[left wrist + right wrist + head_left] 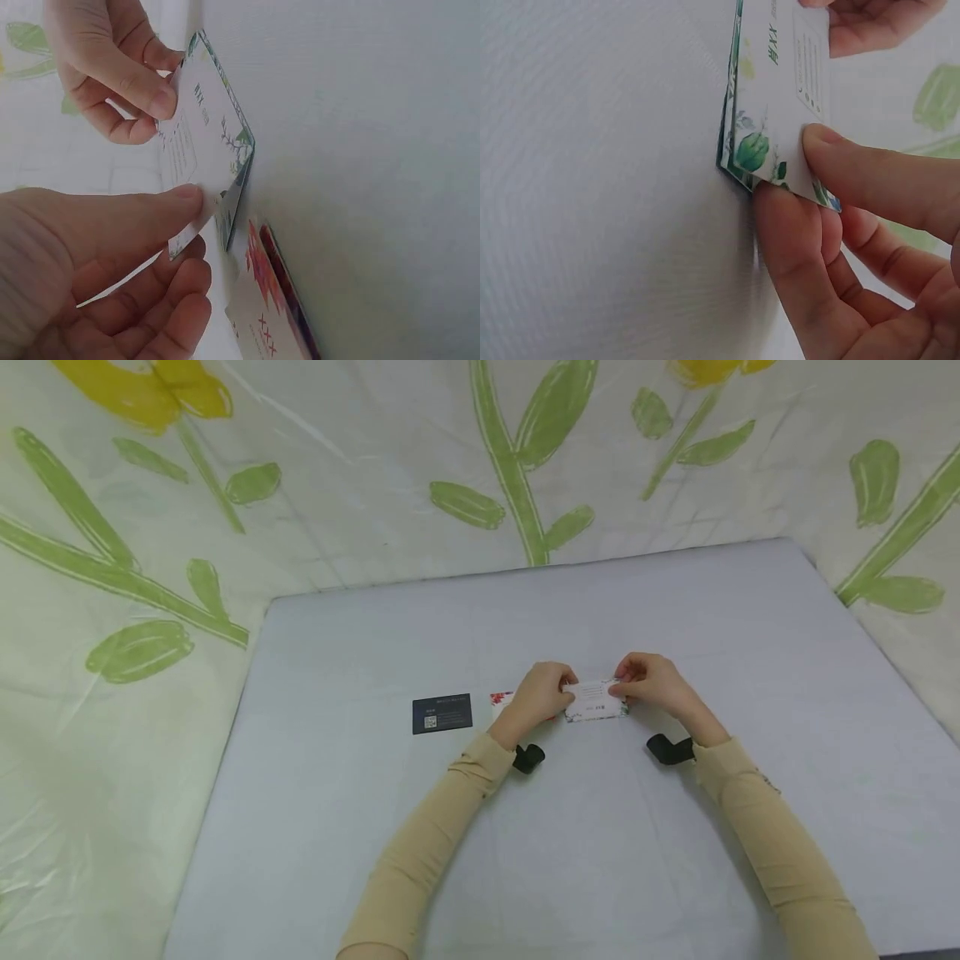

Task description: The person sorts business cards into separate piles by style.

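Note:
A white business card with green floral edges [592,703] is pinched at its left end by my left hand [536,695] and at its right end by my right hand [658,687]. Both thumbs lie on its printed face. Just beneath it, similar floral-edged cards [726,154] rest on the table, seen edge-on in the right wrist view. Beside my left hand, cards with red flowers [264,277] lie in a small stack; in the head view that hand partly covers them. Farther left lies a dark card [442,714] with a square code.
A pale cloth covers the table [360,843]. Behind it hangs a white sheet [360,485] painted with green leaves and yellow flowers. Black wrist devices [670,750] sit at both of my cuffs.

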`<action>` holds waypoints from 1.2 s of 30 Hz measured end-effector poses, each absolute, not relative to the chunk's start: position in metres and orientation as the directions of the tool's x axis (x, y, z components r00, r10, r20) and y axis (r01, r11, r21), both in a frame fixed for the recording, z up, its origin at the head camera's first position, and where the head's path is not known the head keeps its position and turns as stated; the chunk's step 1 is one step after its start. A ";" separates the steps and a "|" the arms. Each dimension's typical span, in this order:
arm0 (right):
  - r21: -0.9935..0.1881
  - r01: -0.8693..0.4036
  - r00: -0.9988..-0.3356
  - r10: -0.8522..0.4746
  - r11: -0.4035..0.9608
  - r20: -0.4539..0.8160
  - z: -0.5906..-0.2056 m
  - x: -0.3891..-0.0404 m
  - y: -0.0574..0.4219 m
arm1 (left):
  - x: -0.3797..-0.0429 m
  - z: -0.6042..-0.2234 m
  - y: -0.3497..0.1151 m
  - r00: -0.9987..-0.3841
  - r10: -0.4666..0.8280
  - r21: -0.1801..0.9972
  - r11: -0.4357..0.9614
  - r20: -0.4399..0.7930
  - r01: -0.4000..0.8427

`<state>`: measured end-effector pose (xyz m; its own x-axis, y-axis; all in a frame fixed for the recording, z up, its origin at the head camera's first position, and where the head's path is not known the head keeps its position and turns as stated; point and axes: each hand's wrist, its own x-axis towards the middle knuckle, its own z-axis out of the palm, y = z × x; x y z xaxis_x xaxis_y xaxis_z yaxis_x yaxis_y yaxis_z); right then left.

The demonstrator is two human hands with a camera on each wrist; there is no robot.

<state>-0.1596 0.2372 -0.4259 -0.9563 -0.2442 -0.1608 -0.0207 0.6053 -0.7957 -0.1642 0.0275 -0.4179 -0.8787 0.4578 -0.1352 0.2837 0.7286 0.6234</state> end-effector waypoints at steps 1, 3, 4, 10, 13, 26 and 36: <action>-0.780 -0.035 -0.958 -0.243 0.625 -0.152 -0.426 -0.160 0.236 | -0.163 -0.417 0.028 -0.879 0.456 0.613 0.736 -0.136 0.287; -0.755 -0.065 -0.960 -0.247 0.652 -0.131 -0.426 -0.159 0.235 | -0.162 -0.417 0.028 -0.881 0.453 0.595 0.748 -0.136 0.294; -0.745 -0.076 -0.961 -0.248 0.663 -0.123 -0.426 -0.159 0.233 | -0.161 -0.417 0.028 -0.882 0.452 0.581 0.756 -0.133 0.300; -0.706 -0.123 -0.964 -0.254 0.697 -0.083 -0.427 -0.157 0.226 | -0.158 -0.419 0.027 -0.889 0.444 0.526 0.786 -0.114 0.325; -0.686 -0.141 -0.964 -0.258 0.713 -0.070 -0.426 -0.155 0.223 | -0.158 -0.421 0.027 -0.890 0.442 0.503 0.797 -0.108 0.335; -0.646 -0.154 -0.964 -0.258 0.747 -0.069 -0.427 -0.150 0.219 | -0.155 -0.421 0.028 -0.891 0.444 0.446 0.820 -0.098 0.359; -0.554 -0.175 -0.959 -0.269 0.814 -0.092 -0.424 -0.150 0.214 | -0.156 -0.423 0.032 -0.886 0.456 0.378 0.837 -0.083 0.395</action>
<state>-0.1496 0.2144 -0.4236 -0.9588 -0.2688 -0.0917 -0.1751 0.8137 -0.5543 -0.1561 0.0321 -0.4230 -0.8861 0.4560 -0.0832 0.3954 0.8373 0.3775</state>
